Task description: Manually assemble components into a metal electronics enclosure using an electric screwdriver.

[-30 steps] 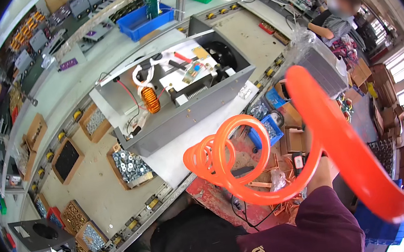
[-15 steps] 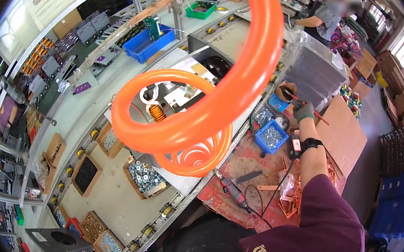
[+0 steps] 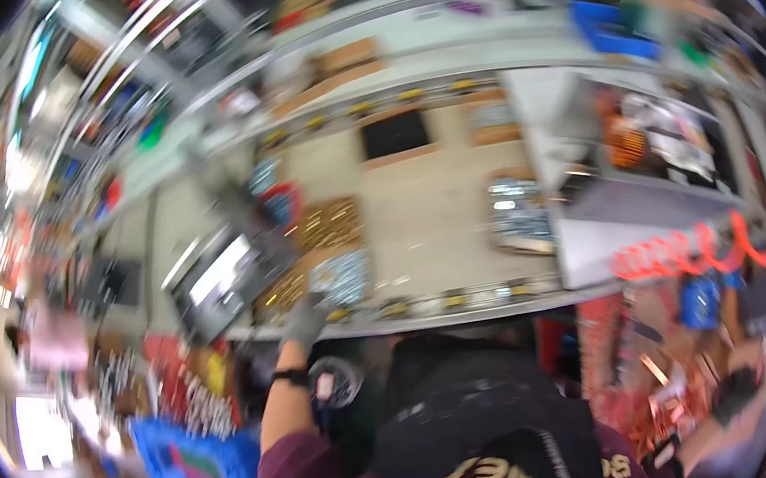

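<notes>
Blue plastic comes first on my far left, a bin between seven and eight o'clock, with a dark grey metal box above it at nine. Inward at eight o'clock is my left grip, grey-gloved, at the near left corner of a carton of silver fasteners; blur hides the fingers, so I cannot tell whether they are spread, closed or pinching anything. Brass-coloured pieces lie close by, the larger heap at ten o'clock, just beyond the silver ones. At seven o'clock a round container stands below the edge of the counter. Nearly at twelve sits a shallow box of black pieces; small grey parts are between one and two, and larger silvery hardware fills a carton at three. Farther right, between two and three, I have the grey metal case open on top, an orange-copper coil inside its left half. An orange spiral hose crosses just past three. Toward four lie copper-orange pieces, and beside them my right grip, dark-gloved and smeared by motion; whether it is wide or holding something, I cannot tell.
</notes>
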{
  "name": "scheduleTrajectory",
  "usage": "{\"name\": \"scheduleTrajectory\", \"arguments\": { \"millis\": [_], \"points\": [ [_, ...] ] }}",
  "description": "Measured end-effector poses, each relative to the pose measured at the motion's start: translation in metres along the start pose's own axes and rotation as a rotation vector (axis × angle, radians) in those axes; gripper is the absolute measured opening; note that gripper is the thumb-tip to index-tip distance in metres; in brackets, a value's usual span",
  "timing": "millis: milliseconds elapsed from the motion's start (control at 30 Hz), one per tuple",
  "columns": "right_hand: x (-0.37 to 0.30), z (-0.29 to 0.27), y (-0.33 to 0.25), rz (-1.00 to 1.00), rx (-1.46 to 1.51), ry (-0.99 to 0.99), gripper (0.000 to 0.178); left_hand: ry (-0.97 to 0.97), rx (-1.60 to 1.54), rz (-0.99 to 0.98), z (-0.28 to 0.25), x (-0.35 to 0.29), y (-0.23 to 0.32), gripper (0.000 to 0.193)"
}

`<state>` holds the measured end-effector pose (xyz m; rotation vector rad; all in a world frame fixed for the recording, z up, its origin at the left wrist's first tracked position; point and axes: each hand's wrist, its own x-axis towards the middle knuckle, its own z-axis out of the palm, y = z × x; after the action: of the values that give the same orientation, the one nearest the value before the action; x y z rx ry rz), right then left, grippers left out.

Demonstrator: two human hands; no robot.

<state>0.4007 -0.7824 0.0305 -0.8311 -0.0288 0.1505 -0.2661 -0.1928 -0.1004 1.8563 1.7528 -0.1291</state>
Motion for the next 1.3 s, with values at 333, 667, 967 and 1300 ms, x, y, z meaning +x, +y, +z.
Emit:
{"name": "scheduleTrajectory", "arguments": {
  "millis": [333,667,967,1300],
  "points": [
    [-0.134,0.171,0.164,-0.097,-0.534,-0.460,0.043,-0.384,0.279,-0.183,-0.206,0.076,-0.260,0.030],
    [-0.431,0.570,0.515,0.199,-0.462,-1.187,0.049,0.206,-0.451,-0.583,-0.209,0.108,-0.416,0.050],
    [-0.484,0.649,0.540,0.427,-0.696,-1.219,0.054,0.265,-0.643,-0.402,-0.212,0.130,-0.423,0.046],
    [-0.592,0.708,0.553,0.361,-0.861,-1.171,0.048,0.277,-0.366,-0.286,-0.382,0.234,-0.519,0.045]
  ]
}}
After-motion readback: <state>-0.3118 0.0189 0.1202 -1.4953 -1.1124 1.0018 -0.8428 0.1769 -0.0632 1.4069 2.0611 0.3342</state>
